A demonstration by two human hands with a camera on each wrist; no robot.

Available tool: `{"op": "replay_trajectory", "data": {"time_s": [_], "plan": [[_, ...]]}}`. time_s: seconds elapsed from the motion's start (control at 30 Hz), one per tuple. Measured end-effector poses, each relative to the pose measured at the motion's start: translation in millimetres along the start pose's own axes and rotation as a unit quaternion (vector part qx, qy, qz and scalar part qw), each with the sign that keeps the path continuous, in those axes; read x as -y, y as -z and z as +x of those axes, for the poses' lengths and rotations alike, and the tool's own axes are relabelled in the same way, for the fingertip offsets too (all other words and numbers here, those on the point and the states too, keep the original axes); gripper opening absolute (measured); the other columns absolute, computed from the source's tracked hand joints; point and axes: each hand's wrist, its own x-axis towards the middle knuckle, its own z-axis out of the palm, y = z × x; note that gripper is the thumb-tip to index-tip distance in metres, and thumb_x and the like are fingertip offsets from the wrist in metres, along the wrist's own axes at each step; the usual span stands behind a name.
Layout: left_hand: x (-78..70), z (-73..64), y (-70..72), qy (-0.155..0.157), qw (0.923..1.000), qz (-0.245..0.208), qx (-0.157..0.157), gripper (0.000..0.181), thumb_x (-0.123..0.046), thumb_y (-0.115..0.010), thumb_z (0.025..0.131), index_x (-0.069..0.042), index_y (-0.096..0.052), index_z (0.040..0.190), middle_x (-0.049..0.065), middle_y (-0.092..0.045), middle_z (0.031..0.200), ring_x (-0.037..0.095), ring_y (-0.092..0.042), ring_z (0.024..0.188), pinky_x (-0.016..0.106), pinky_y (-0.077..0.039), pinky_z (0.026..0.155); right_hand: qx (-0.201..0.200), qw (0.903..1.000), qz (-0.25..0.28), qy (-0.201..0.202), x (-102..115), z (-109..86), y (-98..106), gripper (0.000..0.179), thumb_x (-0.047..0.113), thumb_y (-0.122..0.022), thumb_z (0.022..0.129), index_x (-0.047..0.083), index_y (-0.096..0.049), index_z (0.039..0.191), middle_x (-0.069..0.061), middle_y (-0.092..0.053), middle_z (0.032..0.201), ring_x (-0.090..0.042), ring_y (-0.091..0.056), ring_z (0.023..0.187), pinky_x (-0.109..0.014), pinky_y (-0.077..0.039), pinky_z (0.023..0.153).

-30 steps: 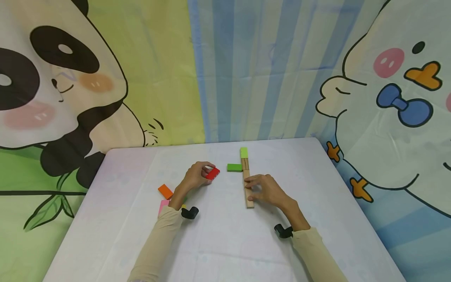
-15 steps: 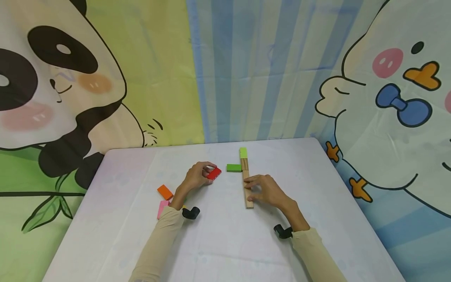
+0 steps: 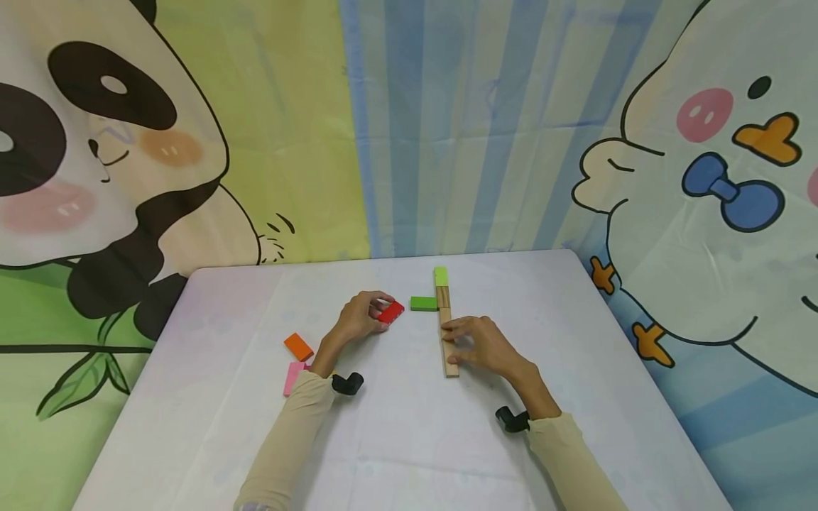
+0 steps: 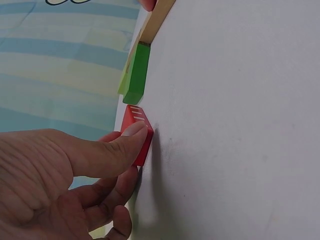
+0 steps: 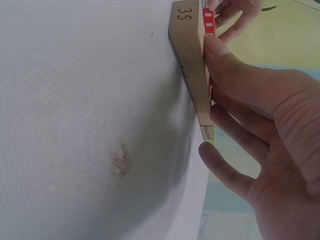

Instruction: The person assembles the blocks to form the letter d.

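My left hand [image 3: 358, 317] pinches a red block [image 3: 393, 311] between thumb and fingers, close over the table. White dashes mark its side in the left wrist view. Just beyond lies a green block [image 3: 424, 304], its far end against a row of plain wooden blocks [image 3: 451, 370]. A lime-green block [image 3: 441, 276] tops the row at its far end. My right hand [image 3: 487, 345] rests on the near part of the row, thumb [image 5: 219, 49] and relaxed fingers touching the wood. The near wooden end [image 5: 184, 15] carries the number 35 in the right wrist view.
An orange block [image 3: 298, 347] and a pink block [image 3: 293, 378] lie on the left of the white table [image 3: 409, 440], partly behind my left forearm [image 3: 287, 440]. Cartoon-printed cloth [image 3: 447, 128] hangs along the table's back edge.
My left hand has moved slightly right with the red block, bringing it nearer the green block. My right hand stays in place on the wooden row.
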Motion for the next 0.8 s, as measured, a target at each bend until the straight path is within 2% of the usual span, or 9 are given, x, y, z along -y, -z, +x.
{"op": "replay_trajectory", "data": {"time_s": [0.57, 0.8], "plan": [[-1.7, 3.2, -4.9, 0.003, 1.0000, 0.002, 0.002, 0.053, 0.003, -0.086, 0.088, -0.012, -0.074, 0.138, 0.015, -0.077, 0.129, 0.031, -0.071, 0.112, 0.049, -0.058, 0.101, 0.000, 1.0000, -0.001, -0.008, -0.8, -0.4, -0.7, 0.044, 0.016, -0.096, 0.082, 0.002, -0.082, 0.122, -0.012, -0.075, 0.142, -0.038, -0.068, 0.136, -0.060, -0.051, 0.115], [0.2, 3.2, -5.1, -0.015, 0.9999, 0.006, -0.006, 0.048, 0.004, -0.088, 0.087, -0.006, -0.075, 0.132, 0.017, -0.078, 0.125, 0.030, -0.072, 0.109, 0.050, -0.058, 0.098, 0.000, 1.0000, -0.004, -0.007, -0.8, -0.1, -1.1, 0.044, 0.015, -0.096, 0.082, 0.002, -0.082, 0.122, -0.011, -0.075, 0.142, -0.037, -0.068, 0.137, -0.059, -0.051, 0.116]]}}
